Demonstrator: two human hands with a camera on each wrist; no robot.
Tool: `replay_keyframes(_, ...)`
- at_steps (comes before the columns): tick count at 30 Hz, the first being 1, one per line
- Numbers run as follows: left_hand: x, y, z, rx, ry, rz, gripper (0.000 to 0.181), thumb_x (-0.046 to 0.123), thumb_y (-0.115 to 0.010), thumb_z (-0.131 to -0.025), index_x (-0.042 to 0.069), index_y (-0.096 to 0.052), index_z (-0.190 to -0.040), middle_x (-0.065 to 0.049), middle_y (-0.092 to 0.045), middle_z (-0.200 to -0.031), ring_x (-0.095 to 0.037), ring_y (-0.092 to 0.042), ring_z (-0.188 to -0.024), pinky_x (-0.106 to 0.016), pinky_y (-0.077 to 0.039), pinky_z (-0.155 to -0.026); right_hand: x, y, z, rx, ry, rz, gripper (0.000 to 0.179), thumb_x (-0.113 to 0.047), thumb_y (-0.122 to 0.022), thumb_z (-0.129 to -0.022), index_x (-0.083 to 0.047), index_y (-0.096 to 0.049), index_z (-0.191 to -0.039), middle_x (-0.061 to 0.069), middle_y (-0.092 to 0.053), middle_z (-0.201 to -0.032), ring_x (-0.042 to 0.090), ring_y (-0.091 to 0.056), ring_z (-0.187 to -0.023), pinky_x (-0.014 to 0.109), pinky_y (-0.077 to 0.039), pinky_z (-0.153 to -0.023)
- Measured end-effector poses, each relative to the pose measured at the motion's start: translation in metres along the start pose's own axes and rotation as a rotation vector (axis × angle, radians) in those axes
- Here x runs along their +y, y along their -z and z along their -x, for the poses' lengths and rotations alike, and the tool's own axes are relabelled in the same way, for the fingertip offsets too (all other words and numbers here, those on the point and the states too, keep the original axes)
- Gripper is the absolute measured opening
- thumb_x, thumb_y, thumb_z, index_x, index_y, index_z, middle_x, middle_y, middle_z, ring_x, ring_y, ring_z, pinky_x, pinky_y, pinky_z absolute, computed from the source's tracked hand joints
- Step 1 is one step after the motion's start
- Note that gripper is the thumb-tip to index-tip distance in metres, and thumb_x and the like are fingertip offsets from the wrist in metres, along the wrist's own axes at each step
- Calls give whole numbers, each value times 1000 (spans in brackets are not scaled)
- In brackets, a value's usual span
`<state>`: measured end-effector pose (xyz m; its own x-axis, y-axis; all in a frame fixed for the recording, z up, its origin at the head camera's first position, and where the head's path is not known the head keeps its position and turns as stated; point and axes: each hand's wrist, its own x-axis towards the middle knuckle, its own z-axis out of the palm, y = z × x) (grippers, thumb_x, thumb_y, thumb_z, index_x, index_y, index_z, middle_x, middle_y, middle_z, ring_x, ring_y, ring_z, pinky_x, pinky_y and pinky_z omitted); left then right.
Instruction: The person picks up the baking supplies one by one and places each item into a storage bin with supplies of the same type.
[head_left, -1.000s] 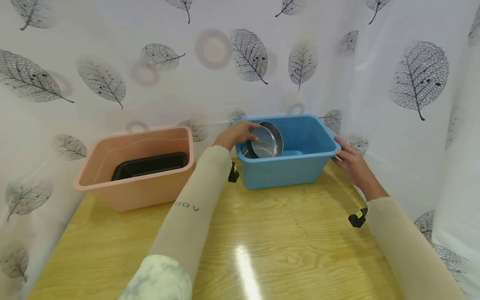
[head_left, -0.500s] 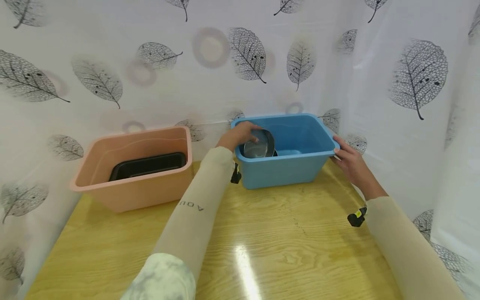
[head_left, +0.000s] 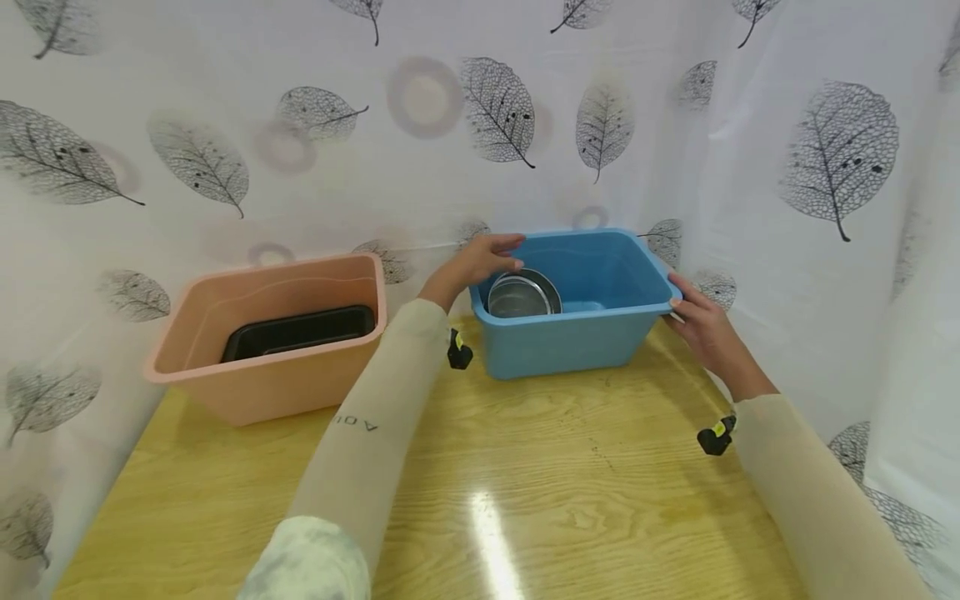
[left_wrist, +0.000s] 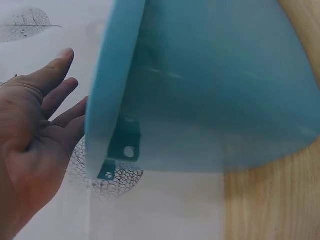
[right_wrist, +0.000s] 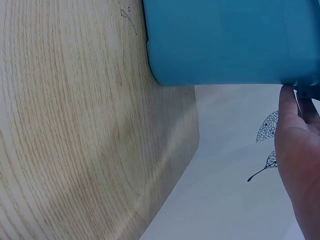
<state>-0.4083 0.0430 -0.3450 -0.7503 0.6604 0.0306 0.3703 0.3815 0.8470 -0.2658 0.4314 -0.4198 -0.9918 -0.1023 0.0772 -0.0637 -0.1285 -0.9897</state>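
A blue plastic bin [head_left: 566, 342] stands at the back of the table, with round, shiny metal pans [head_left: 522, 296] leaning together inside its left end. Over the bin's left rim hovers my left hand [head_left: 480, 265], its fingers spread and relaxed with nothing held; in the left wrist view the hand [left_wrist: 42, 125] appears beside the bin's rim [left_wrist: 112, 90]. My right hand [head_left: 705, 333] grips the bin's right end, thumb on the rim and fingers underneath. The right wrist view shows that hand [right_wrist: 300, 145] at the underside of the rim.
To the left stands a peach-coloured plastic bin [head_left: 277, 387] holding a black rectangular pan [head_left: 300, 331]. Both bins rest on a wood-grain table [head_left: 585, 475]. A white curtain with leaf prints [head_left: 337, 192] hangs close behind and along the sides.
My left hand held a metal pan in the blue bin's left end, lowered it slightly, then let go and lifted away up and left. My right hand has stayed on the rim.
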Motion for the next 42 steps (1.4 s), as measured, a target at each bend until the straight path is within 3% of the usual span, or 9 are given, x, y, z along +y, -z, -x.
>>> replay_keyframes(5, 7, 3, 11, 8, -41, 53, 63, 21, -63, -101, 20, -38, -158, -6, -40, -161, -25, -40, -147, -38, -42, -116, 1, 1, -5, -20, 4, -2, 68, -11, -42, -109, -17, -3, -164, 2, 13, -170, 33, 7, -156, 47, -9, -123)
replay_keyframes(9, 14, 0, 29, 52, -67, -21, 59, 27, -62, -101, 23, -40, -156, -4, -47, -157, -21, -46, -143, -37, -45, -113, 2, 1, -7, -34, 9, 15, 67, -11, -41, -110, -18, -3, -164, 3, 13, -170, 33, 6, -156, 44, -11, -124)
replay_keyframes(12, 17, -4, 52, 113, -90, -72, 57, 31, -60, -102, 24, -41, -156, -3, -51, -153, -18, -50, -139, -38, -47, -111, 2, 1, -7, -32, 15, 42, 66, -12, -41, -110, -18, -4, -164, 5, 13, -170, 35, 6, -156, 33, -26, -122)
replay_keyframes(16, 12, -10, 89, 189, -107, -64, 56, 34, -58, -103, 25, -41, -156, -3, -53, -151, -20, -51, -137, -40, -47, -111, 0, 1, -6, -26, 24, 86, 66, -14, -40, -110, -15, -2, -164, 9, 16, -169, 40, 7, -153, 15, -43, -108)
replay_keyframes(22, -7, -25, 141, 265, -35, -34, 57, 39, -57, -103, 31, -39, -156, -3, -51, -153, -24, -50, -138, -43, -50, -109, -5, 6, -8, 1, -11, 231, 66, -23, -39, -111, -16, -1, -164, 13, 19, -168, 43, 2, -153, 8, -47, -97)
replay_keyframes(27, -26, -36, 176, 300, 14, -55, 54, 41, -56, -104, 30, -42, -155, -2, -53, -150, -23, -53, -135, -47, -51, -107, -6, 13, -7, 39, -27, 333, 67, -28, -39, -111, -16, 0, -164, 18, 14, -168, 42, -2, -154, 25, -36, -118)
replay_keyframes(32, -46, -48, 211, 358, 75, -98, 58, 46, -49, -106, 26, -36, -158, -6, -53, -149, -29, -50, -136, -54, -45, -111, -8, 7, -1, 205, -32, 551, 70, -44, -36, -109, -15, -2, -164, 19, 1, -169, 41, -6, -154, 57, -12, -125)
replay_keyframes(37, -56, -57, 248, 480, 179, -328, 66, 60, -38, -104, 25, -32, -160, -7, -50, -152, -34, -50, -138, -60, -41, -112, -7, -20, 16, 405, 51, 718, 69, -44, -32, -108, -11, -8, -164, 22, -4, -168, 44, -5, -154, 68, -10, -122)
replay_keyframes(42, -65, -68, 271, 584, 198, -552, 67, 55, -39, -106, 10, -39, -156, -16, -47, -154, -40, -44, -141, -64, -34, -114, 5, -57, 38, 507, 225, 855, 64, -33, -41, -106, -1, -24, -159, 28, -10, -164, 46, -5, -152, 73, -11, -118)
